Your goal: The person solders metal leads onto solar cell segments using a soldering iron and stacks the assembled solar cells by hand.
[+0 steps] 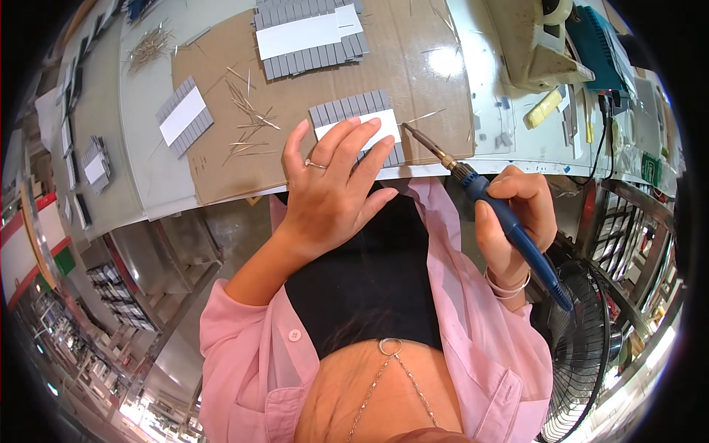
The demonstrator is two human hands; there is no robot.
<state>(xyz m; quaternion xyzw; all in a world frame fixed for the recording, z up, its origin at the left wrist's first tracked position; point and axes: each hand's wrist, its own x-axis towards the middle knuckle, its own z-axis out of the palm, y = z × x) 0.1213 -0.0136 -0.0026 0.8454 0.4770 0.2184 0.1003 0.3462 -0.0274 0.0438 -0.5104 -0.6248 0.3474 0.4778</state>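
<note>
My left hand (336, 173), with a ring on one finger, lies with its fingers stretched out over a strip of grey pieces with a white band (348, 108). It presses on the strip and hides part of its lower edge. In my right hand (528, 207) is a blue-handled soldering iron (509, 223). The iron's tip points up and left, close to the strip's right end; whether they touch I cannot tell. A thin metal pin (426, 116) lies near the tip. The strip rests on a brown cardboard sheet (413, 66).
A stack of similar strips (310, 37) lies farther back, and another strip (183, 117) is at the left. Loose pins (247, 111) are scattered on the cardboard, with a pile of pins (150, 48) beyond. A beige holder (535, 48) and yellow sponge (544, 108) stand right. A fan (580, 347) is below.
</note>
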